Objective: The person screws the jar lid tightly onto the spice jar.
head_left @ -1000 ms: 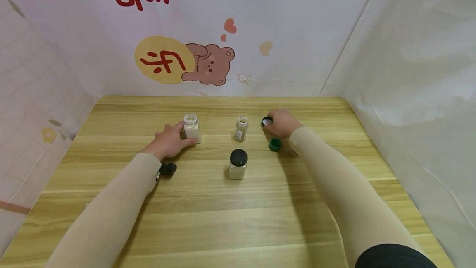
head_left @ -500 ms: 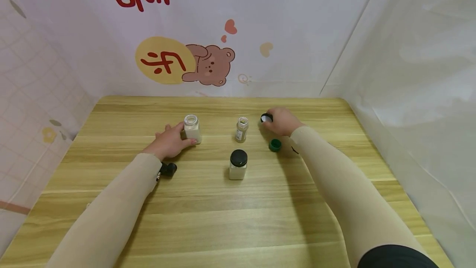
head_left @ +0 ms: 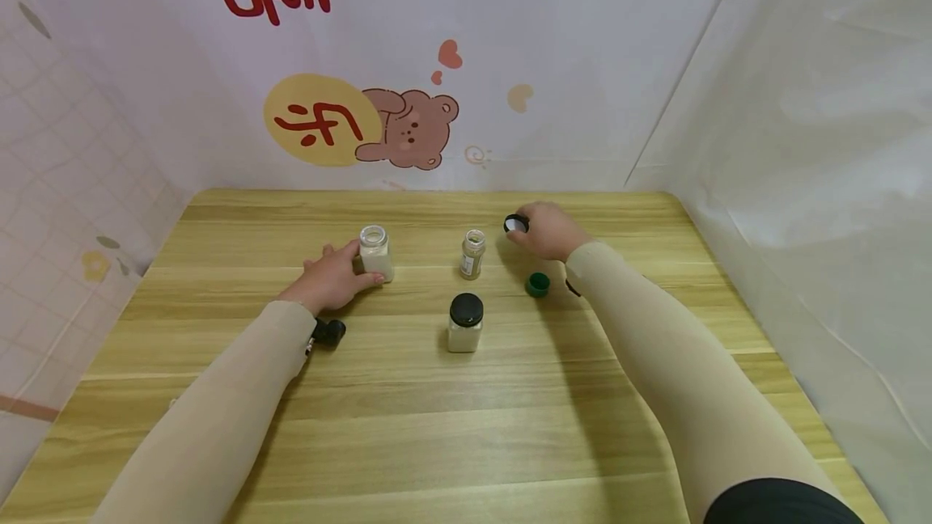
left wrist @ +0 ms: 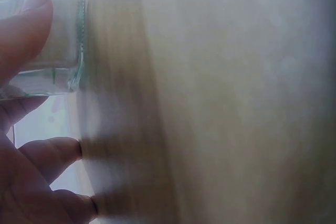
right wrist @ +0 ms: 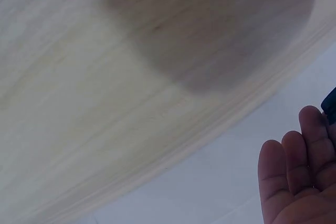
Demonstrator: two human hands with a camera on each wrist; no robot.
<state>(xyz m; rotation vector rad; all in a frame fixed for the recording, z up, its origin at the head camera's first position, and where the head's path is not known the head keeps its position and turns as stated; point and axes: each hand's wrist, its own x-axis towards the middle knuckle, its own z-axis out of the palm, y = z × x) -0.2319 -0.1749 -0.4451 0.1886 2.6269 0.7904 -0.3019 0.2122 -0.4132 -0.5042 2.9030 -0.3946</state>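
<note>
Glass jar stands uncapped, gripped by the left hand — the right hand pinches a black lid.

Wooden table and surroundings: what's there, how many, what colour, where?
Table: one, pale wood, centre.
Open square jar: one, clear, whitish inside, left.
Small open jar: one, clear, tan inside, middle.
Black-capped jar: one, clear, whitish inside, front.
Green cap: one, green, right.
Black lid: one, black with white, back right.
Printed backdrop: one, white, behind.
Wrist gear: one, black, left.
Dark piece: one, blackish, right of green cap.
Sleeves: two, beige, left and right.
Left grip: one, bare, holding square jar.
Right grip: one, bare, holding lid.
</note>
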